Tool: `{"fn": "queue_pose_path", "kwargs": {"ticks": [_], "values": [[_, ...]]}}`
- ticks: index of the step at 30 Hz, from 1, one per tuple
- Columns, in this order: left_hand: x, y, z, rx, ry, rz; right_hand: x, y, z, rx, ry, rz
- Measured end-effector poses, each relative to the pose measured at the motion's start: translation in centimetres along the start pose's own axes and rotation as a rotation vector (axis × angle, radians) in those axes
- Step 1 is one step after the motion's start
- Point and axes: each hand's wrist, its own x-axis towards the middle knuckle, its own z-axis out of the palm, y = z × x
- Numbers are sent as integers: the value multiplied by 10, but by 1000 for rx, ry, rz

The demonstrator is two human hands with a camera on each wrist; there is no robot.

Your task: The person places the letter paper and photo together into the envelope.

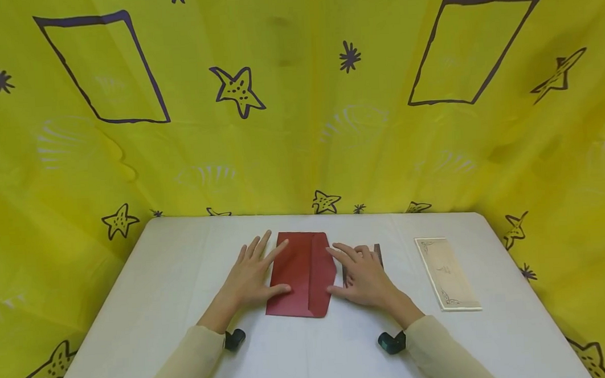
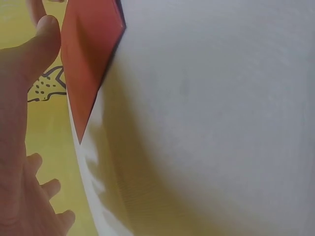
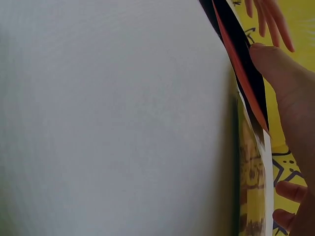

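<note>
A red envelope [image 1: 293, 275] lies on the white table with its flap [image 1: 321, 276] on the right side. My left hand [image 1: 250, 274] rests at the envelope's left edge, fingers spread and the thumb on its lower part. At the flap's edge is my right hand [image 1: 364, 274], its thumb and forefinger reaching toward the flap and standing apart. In the right wrist view, the right thumb [image 3: 270, 59] is beside a dark and red edge. A dark picture card [image 1: 378, 253] lies partly hidden beneath or behind the right hand.
A cream card or booklet [image 1: 448, 272] with dark corner ornaments lies to the right on the white table [image 1: 154, 299]. Behind and at both sides hangs a yellow curtain [image 1: 289, 138] with drawn stars and shells.
</note>
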Motion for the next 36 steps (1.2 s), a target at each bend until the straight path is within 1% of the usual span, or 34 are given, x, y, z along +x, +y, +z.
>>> {"fn": "queue_pose_path", "kwargs": {"ticks": [5, 10, 17, 20, 22, 26, 30, 36], "values": [[0, 1, -2, -17, -16, 12, 0, -6, 3, 27, -66, 1], [3, 8, -6, -37, -47, 19, -2, -6, 4, 26, -94, 10], [15, 28, -10, -142, -161, -15, -4, -3, 3, 16, -85, 7], [21, 37, -11, -131, -205, -29, -4, -3, 4, 13, -82, 8], [24, 42, -11, -103, -235, -41, -3, -4, 4, 19, -95, 14], [29, 47, -12, -63, -271, -59, 1, -11, 2, 57, -120, 20], [32, 51, -13, -43, -290, -80, 4, -14, 0, 126, -157, 42], [38, 55, -11, 7, -309, -82, 5, -12, 2, 177, -152, 65]]}}
